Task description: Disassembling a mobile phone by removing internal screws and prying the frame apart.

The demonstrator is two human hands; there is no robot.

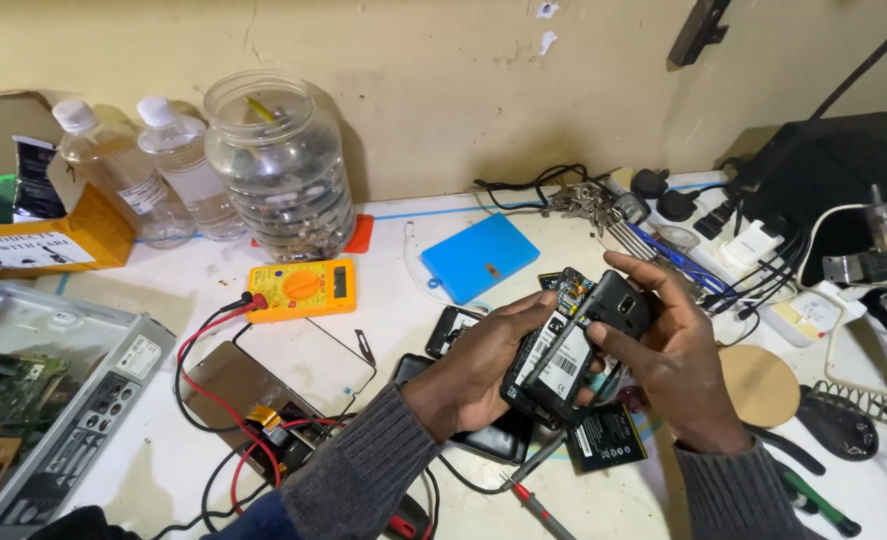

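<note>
Opened black phone point(564, 350), back cover off, lying above the white counter point(404, 330) near frame centre, its long axis running from 7 o'clock to 1 o'clock. The left hand point(479, 370) is cradling it from 9 o'clock; the right hand point(669, 350) is gripping its upper end from 3 o'clock. A loose battery point(606, 437) is lying at 5 o'clock, a yellow multimeter point(302, 288) at 10 o'clock, a blue case point(479, 257) at 11 o'clock, a power strip point(764, 265) at 2 o'clock.
</note>
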